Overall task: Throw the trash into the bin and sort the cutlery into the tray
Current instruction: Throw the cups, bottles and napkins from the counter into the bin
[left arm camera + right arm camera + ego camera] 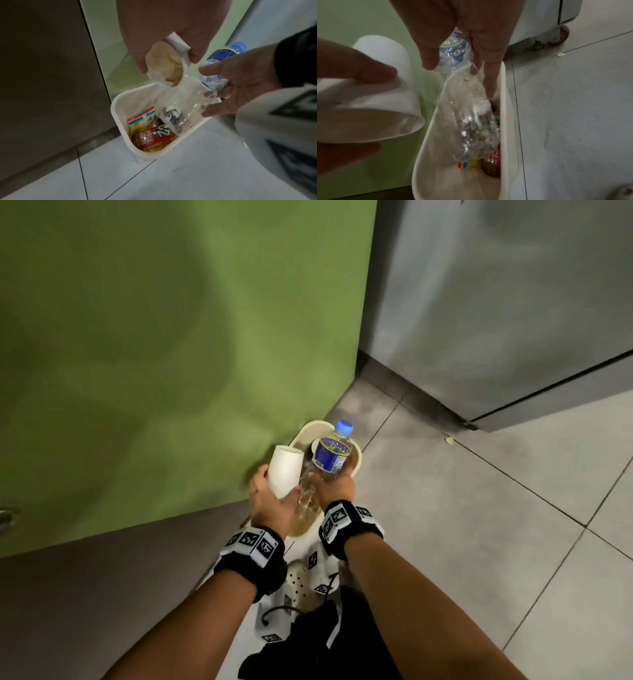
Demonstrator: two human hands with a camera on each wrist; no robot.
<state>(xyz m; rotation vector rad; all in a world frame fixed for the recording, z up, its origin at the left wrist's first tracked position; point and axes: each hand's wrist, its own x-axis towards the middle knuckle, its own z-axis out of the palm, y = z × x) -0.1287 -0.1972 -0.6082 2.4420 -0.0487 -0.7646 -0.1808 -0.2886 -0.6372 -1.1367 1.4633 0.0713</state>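
My right hand (337,484) gripped the clear plastic bottle (329,463) round its middle, base tipped down over the bin (120,108) directly below my fingers. It looked empty, so light, springy and slick; a waist grip suited it. Just beside it, my left hand (270,501) clasped the white paper cup (284,470), mouth tilted down, something crumpled inside. That cup would crush easily, so I judged a gentle hold best.

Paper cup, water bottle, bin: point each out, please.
paper cup (284,474), head view, on its white side wall.
water bottle (332,457), head view, on its blue label.
bin (118,108), left wrist view, on its cream rim.
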